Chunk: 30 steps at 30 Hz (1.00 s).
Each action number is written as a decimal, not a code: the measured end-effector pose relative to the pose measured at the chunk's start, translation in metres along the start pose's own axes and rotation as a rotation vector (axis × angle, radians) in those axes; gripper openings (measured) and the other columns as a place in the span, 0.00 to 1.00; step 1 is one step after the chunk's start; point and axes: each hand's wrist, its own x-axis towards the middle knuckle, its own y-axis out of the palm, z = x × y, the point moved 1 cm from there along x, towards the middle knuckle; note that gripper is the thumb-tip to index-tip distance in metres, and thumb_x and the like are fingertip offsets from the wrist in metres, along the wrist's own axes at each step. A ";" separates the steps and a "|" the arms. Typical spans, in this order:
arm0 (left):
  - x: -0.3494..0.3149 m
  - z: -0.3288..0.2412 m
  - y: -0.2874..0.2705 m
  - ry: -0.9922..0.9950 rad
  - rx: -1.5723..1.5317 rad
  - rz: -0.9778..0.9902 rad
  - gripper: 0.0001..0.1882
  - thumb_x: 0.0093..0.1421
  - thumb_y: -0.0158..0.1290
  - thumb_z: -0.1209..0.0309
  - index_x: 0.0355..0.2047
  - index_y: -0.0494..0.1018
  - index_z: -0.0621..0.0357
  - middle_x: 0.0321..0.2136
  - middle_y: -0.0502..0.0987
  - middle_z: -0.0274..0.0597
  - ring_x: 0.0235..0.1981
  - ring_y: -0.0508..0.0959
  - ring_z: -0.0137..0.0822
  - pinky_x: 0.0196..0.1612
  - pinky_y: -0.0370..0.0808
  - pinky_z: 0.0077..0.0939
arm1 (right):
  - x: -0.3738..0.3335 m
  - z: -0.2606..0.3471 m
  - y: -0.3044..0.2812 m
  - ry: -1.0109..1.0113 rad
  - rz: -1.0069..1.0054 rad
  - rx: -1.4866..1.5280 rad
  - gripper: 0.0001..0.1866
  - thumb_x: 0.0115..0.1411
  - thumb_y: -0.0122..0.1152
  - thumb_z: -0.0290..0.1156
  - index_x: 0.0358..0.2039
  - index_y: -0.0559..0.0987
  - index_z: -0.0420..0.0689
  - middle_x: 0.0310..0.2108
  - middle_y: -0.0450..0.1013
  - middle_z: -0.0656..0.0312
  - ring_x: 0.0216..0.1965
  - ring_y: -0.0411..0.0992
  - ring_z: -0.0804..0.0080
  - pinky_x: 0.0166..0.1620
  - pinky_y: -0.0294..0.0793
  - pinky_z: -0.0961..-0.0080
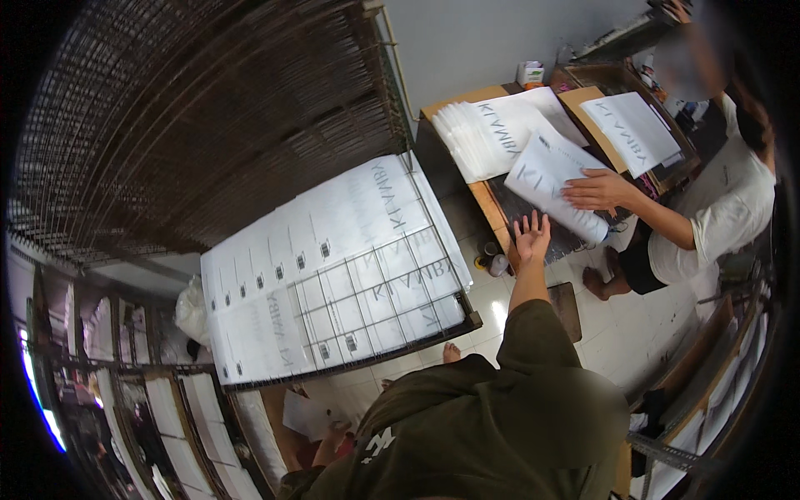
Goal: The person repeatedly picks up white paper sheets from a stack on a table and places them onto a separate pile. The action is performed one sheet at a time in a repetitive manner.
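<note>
Near, bottom edge: wearer's olive-green shirt; left hand low beside white sheets, mostly hidden, so its grip cannot be told.

Near left: drying rack shelves stacked with white printed sheets.

Middle: wire rack tray pulled out, carrying rows of white printed sheets laid flat under the grid; dark slatted shelves above.

Middle right: right hand, arm stretched forward, fingers spread wide, palm empty, hovering just short of the table edge. Small jars on the tiled floor below.

Far right: a co-worker's hand pressing flat on a freshly printed sheet at the table; stack of white sheets to its left; a framed screen with one sheet beyond.

Step judged in hand: receiving the printed sheet. Next move calls for closing the fingers on the sheet's near edge, lifting it level without smudging, and carrying it to a free spot on the tray.
</note>
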 end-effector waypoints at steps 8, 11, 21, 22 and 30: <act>-0.018 -0.037 0.017 0.260 -0.016 -0.044 0.31 0.50 0.56 0.52 0.48 0.66 0.60 0.39 0.74 0.54 0.39 0.75 0.44 0.40 0.72 0.34 | 0.028 -0.012 -0.060 -0.217 -0.586 -0.278 0.21 0.50 0.51 0.26 0.46 0.63 0.41 0.42 0.66 0.53 0.42 0.67 0.59 0.41 0.71 0.63; -0.034 -0.046 0.017 0.304 -0.049 -0.088 0.33 0.49 0.55 0.50 0.49 0.66 0.61 0.39 0.74 0.55 0.41 0.75 0.45 0.42 0.71 0.34 | -0.025 0.003 -0.001 -0.445 -0.696 -0.639 0.25 0.50 0.49 0.25 0.51 0.61 0.40 0.44 0.66 0.46 0.38 0.69 0.54 0.37 0.73 0.60; 0.014 0.013 0.022 0.148 -0.134 -0.022 0.38 0.46 0.56 0.46 0.50 0.66 0.60 0.40 0.74 0.53 0.41 0.75 0.44 0.43 0.71 0.32 | -0.053 0.012 0.202 -0.755 0.453 -1.453 0.32 0.48 0.47 0.17 0.57 0.58 0.38 0.52 0.61 0.49 0.45 0.66 0.65 0.45 0.67 0.73; 0.017 0.024 0.018 0.135 -0.147 -0.030 0.38 0.46 0.56 0.46 0.50 0.66 0.60 0.40 0.75 0.53 0.41 0.75 0.44 0.44 0.71 0.32 | -0.104 -0.019 0.235 -0.624 0.515 -1.438 0.33 0.48 0.47 0.16 0.57 0.58 0.40 0.53 0.59 0.49 0.46 0.65 0.66 0.45 0.66 0.75; 0.048 0.092 -0.014 0.137 -0.376 -0.105 0.35 0.47 0.56 0.46 0.48 0.67 0.61 0.38 0.75 0.52 0.41 0.75 0.43 0.45 0.70 0.32 | -0.286 -0.215 0.310 -0.256 1.343 -1.698 0.31 0.42 0.43 0.16 0.52 0.68 0.38 0.50 0.67 0.55 0.50 0.63 0.70 0.53 0.58 0.80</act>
